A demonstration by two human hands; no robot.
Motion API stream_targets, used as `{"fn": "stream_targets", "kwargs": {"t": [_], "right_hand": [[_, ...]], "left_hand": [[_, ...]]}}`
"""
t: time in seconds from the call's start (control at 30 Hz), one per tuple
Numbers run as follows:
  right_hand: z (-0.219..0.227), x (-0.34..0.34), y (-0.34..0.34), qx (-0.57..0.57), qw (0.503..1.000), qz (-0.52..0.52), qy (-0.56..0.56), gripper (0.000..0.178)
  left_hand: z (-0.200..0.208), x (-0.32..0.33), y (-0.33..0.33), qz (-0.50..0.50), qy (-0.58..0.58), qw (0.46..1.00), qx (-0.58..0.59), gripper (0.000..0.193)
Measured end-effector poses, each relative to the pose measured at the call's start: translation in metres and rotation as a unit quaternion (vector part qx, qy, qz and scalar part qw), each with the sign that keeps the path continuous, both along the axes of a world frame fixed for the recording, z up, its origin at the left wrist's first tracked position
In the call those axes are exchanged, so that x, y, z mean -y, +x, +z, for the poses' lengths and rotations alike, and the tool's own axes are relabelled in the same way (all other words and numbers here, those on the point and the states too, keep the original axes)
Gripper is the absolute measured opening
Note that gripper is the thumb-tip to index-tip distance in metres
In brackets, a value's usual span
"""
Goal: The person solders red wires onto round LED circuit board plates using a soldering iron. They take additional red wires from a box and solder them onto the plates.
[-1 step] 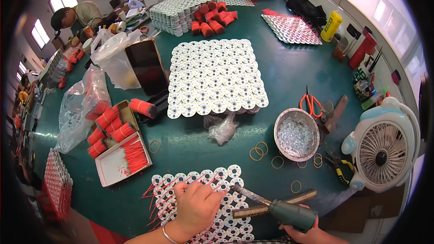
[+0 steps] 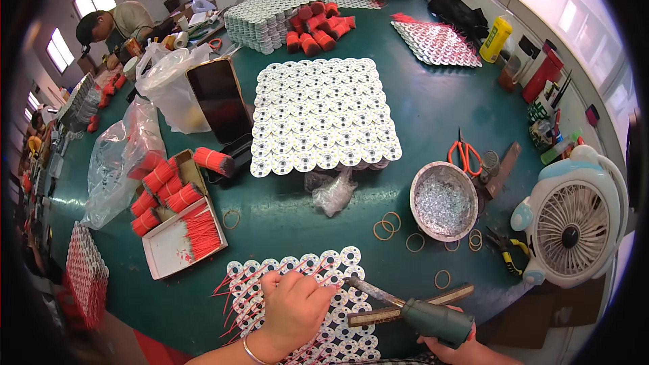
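A panel of round white circuit boards (image 2: 350, 255) lies at the near edge of the table, with red wires (image 2: 233, 311) across its left part. Over its middle, my left hand (image 2: 294, 307) is closed, thumb and fingers pinched on a thin red wire, mostly hidden by the fingers. My right hand (image 2: 466, 345) grips the green handle of a soldering iron (image 2: 438, 321). The iron's tip points left and sits just beside my left fingertips, at one of the round boards. Under the iron, a narrow bar (image 2: 375, 316) lies across the panel's right side.
Left stands an open box (image 2: 159, 257) of red wires beside wire bundles (image 2: 161, 174). A stack of board panels (image 2: 324, 118) fills the centre. Right are a bowl of silvery bits (image 2: 444, 201), orange-handled scissors (image 2: 464, 159), pliers (image 2: 512, 255) and a fan (image 2: 571, 223). Co-workers sit beyond.
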State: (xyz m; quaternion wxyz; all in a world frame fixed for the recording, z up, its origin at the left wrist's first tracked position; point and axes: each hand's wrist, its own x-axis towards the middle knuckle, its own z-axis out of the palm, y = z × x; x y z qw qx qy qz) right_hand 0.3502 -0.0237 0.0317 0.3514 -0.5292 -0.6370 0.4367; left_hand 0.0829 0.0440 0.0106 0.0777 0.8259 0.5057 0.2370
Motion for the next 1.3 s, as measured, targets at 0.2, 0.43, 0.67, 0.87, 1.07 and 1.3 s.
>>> {"fn": "stream_targets", "kwargs": {"t": [0.2,0.43,0.67,0.87,1.07,1.3], "right_hand": [[0.000,-0.001,-0.004,-0.018,0.999,-0.009,-0.028,0.045],[0.004,-0.006,-0.008,0.019,1.000,0.000,-0.010,0.047],[0.005,-0.007,-0.009,0.052,0.997,0.050,0.009,0.045],[-0.010,0.002,-0.005,0.026,0.995,0.018,0.089,0.035],[-0.001,0.005,0.003,-0.036,0.999,0.005,0.037,0.033],[-0.011,0.027,0.003,0.058,0.998,0.026,0.014,0.038]], "left_hand": [[-0.004,-0.002,0.000,-0.005,0.000,0.999,0.034,0.018],[-0.003,-0.002,0.000,-0.002,-0.007,1.000,0.024,0.017],[-0.004,-0.001,0.000,0.004,-0.013,0.999,0.030,0.015],[0.000,0.002,-0.003,0.020,-0.001,1.000,0.008,0.014],[0.027,0.020,-0.021,0.019,0.006,0.998,-0.065,0.019],[0.010,0.023,0.002,0.018,0.023,1.000,-0.001,0.020]]}}
